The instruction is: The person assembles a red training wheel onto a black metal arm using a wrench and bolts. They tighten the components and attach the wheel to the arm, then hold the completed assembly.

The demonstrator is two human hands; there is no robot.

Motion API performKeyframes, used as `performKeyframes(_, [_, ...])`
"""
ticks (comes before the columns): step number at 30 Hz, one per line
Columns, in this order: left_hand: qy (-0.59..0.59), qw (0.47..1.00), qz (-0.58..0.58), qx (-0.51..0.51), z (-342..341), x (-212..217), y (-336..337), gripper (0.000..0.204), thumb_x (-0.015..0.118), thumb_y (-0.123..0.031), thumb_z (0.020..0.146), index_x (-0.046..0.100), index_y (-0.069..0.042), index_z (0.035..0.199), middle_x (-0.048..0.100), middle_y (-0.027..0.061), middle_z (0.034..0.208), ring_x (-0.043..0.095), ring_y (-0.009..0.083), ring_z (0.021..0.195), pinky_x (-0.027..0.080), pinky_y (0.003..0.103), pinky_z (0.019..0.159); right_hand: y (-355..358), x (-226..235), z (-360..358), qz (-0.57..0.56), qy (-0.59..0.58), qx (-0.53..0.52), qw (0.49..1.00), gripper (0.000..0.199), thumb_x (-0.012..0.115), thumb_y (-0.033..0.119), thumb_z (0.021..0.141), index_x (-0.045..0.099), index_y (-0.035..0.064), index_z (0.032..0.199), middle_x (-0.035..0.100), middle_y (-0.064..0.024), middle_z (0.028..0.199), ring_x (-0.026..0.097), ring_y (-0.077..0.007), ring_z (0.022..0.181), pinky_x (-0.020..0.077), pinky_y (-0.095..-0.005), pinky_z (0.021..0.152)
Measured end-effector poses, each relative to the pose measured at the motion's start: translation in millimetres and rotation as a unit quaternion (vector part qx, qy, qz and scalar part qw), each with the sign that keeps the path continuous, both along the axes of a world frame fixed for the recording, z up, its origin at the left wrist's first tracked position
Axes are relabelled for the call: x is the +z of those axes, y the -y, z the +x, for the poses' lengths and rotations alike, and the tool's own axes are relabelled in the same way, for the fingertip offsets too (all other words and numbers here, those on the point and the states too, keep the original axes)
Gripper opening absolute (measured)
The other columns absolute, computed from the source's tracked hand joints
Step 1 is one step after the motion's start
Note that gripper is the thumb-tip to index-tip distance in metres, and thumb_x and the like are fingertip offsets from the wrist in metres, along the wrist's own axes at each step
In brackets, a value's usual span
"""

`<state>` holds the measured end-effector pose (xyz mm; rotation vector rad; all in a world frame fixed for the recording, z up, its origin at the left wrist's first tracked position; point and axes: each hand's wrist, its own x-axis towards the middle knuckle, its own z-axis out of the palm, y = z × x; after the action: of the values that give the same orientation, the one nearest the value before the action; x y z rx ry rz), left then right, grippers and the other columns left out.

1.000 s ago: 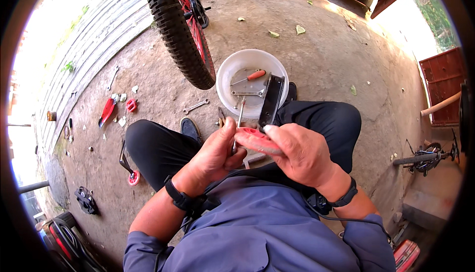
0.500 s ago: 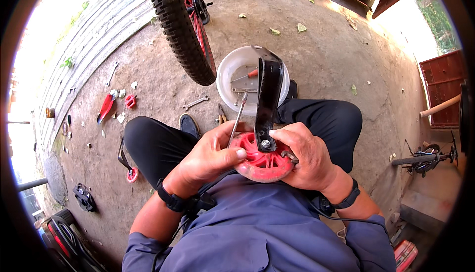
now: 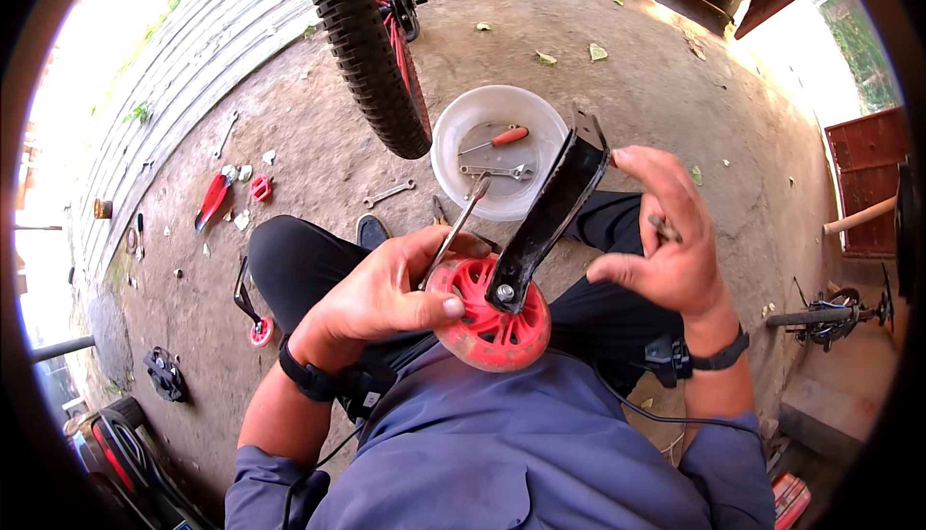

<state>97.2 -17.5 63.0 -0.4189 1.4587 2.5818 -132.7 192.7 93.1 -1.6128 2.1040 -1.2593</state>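
Observation:
My left hand (image 3: 400, 279) grips a red wheel (image 3: 511, 342) with a pale worn tyre, its thumb on the spokes. The same hand also holds a slim metal wrench (image 3: 453, 229), which stands up beside the wheel. A black metal bracket (image 3: 552, 207) is bolted at the wheel's hub and slants up to the right. At the bracket's upper end my right hand (image 3: 675, 241) has its index fingertip touching or very close. Its thumb is spread, while the other fingers curl around a small metal tool (image 3: 664, 229); most of that tool is hidden.
Ahead stands a white bucket (image 3: 446, 178) holding a screwdriver (image 3: 506, 136) and an adjustable wrench (image 3: 497, 172). A bicycle tyre (image 3: 362, 57) rises beyond it. On the ground at left lie a spanner (image 3: 389, 193), a red pedal (image 3: 260, 188) and a small-wheeled bracket (image 3: 258, 330).
My right hand has left the wheel and moved right and up to the bracket's top, taking the small metal tool along. The bracket has tilted to the right; the wheel has shifted slightly left.

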Motion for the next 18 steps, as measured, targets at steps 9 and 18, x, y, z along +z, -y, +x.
performKeyframes(9, [0.014,1.0,0.012,-0.019,5,10,21,0.056,0.072,-0.021,0.087,0.052,0.007,0.131,0.065,0.0092,0.117,0.059,0.0137,0.107,0.046,0.029,0.097,39,-17,-26,0.022,0.151,0.06,0.986,0.079,0.09,0.023,0.066,0.056,0.003,0.134,0.057,-0.0073,0.13,0.045,-0.0136,0.101,0.0364,-0.0278,0.087])
performKeyframes(18, [0.03,0.998,0.055,-0.004,10,12,25,0.066,0.075,-0.03,0.08,0.052,0.01,0.127,0.064,0.017,0.118,0.064,0.0199,0.107,0.049,0.032,0.097,60,-24,-24,0.054,0.302,0.119,0.944,0.078,0.082,-0.007,0.068,0.049,0.0039,0.138,0.058,-0.0133,0.133,0.056,-0.0222,0.123,0.0422,-0.0357,0.107])
